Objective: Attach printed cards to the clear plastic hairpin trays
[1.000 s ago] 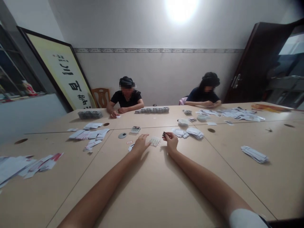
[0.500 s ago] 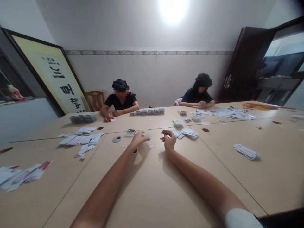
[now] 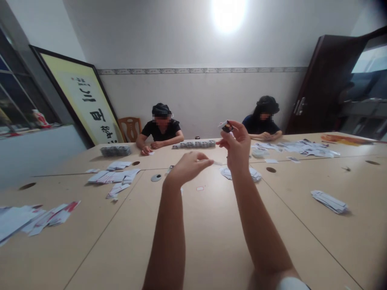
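Observation:
My right hand [image 3: 237, 145] is raised above the table and pinches a small dark printed card [image 3: 227, 127] with a pale edge between thumb and fingers. Lower and to its left, my left hand [image 3: 190, 166] is closed at the fingertips on a thin, clear flat piece [image 3: 217, 163], perhaps plastic. The two hands are apart. Below them a small red-edged label [image 3: 200, 188] lies on the table. White paper slips [image 3: 255, 174] lie behind my right wrist, which partly hides them. My left hand covers most of a small item near the grey disc [image 3: 156, 177].
Across the table [image 3: 205, 241] sit two people [image 3: 161, 131], [image 3: 263, 121] with hands on the tabletop. Rows of small stacked packs [image 3: 193, 144], [image 3: 115, 151] stand at the far side. Paper piles [image 3: 113, 176], [image 3: 305, 147] and a bundle of slips [image 3: 329, 201] lie left and right.
My right hand has risen and come closer with the dark card. My left hand has moved up and right, its fingertips now pinching the clear piece. The view has shifted slightly left.

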The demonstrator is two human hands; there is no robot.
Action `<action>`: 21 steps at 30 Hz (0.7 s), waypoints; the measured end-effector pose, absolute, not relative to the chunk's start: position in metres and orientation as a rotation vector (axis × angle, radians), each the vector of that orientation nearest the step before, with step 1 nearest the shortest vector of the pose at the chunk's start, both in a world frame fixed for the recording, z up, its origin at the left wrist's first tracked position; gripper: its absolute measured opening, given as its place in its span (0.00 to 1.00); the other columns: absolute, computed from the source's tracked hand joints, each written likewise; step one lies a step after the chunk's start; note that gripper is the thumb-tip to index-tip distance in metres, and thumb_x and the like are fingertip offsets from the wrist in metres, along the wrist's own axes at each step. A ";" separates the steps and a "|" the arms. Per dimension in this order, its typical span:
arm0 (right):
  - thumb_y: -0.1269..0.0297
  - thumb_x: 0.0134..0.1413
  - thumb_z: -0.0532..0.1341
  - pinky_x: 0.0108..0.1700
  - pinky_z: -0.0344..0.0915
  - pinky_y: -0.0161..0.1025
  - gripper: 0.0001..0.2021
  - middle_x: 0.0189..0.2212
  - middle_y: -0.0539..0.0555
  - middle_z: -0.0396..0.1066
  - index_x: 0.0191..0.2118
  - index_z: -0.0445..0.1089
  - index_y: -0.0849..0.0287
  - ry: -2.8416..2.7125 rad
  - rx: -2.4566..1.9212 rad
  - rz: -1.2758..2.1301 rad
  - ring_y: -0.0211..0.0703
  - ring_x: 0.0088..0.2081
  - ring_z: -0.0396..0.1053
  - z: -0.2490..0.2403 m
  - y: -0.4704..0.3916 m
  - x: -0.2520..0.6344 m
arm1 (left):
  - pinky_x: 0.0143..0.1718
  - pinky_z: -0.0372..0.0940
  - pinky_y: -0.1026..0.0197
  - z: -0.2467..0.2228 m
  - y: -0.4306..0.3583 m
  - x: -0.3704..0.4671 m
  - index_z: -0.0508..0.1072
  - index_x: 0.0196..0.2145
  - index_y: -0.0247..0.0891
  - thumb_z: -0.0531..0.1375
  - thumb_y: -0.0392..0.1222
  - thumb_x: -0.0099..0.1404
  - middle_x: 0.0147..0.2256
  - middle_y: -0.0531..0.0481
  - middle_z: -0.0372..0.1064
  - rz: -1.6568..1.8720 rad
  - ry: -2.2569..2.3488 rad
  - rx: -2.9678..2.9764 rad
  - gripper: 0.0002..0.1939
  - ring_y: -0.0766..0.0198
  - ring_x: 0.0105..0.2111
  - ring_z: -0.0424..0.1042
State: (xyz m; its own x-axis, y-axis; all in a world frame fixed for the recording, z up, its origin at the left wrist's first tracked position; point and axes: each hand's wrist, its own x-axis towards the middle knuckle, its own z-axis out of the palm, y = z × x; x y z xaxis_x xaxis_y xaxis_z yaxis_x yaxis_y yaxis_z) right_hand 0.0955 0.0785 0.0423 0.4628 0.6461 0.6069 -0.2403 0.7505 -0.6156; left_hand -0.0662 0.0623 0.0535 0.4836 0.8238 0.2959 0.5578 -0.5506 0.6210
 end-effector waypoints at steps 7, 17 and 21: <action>0.64 0.45 0.68 0.24 0.68 0.31 0.16 0.40 0.47 0.72 0.43 0.70 0.53 -1.027 -0.541 0.729 0.30 0.22 0.72 0.042 0.051 0.084 | 0.26 0.49 0.60 0.055 0.047 -0.057 0.68 0.25 0.39 0.51 0.65 0.70 0.22 0.53 0.64 1.003 1.143 2.341 0.29 0.63 0.25 0.62; 0.66 0.39 0.67 0.24 0.67 0.32 0.20 0.34 0.45 0.70 0.43 0.69 0.54 -0.803 -0.556 0.950 0.34 0.23 0.73 0.053 0.045 0.096 | 0.27 0.52 0.64 0.053 0.048 -0.061 0.68 0.41 0.38 0.62 0.53 0.67 0.26 0.56 0.64 1.162 0.791 2.065 0.16 0.68 0.26 0.60; 0.64 0.42 0.69 0.21 0.65 0.32 0.19 0.35 0.47 0.72 0.44 0.72 0.55 -0.961 -0.581 0.904 0.34 0.22 0.72 0.058 0.039 0.122 | 0.24 0.50 0.65 0.049 0.044 -0.042 0.67 0.40 0.38 0.65 0.52 0.64 0.24 0.57 0.63 1.141 0.584 1.896 0.16 0.71 0.22 0.58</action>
State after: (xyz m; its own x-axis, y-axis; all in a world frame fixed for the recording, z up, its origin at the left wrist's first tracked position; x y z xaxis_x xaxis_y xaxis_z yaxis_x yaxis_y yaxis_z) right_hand 0.1225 0.0391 0.0576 0.2702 0.8560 0.4407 -0.3878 0.5157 -0.7640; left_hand -0.0419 0.0441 0.0494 0.4798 0.7261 0.4926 -0.0249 -0.5499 0.8349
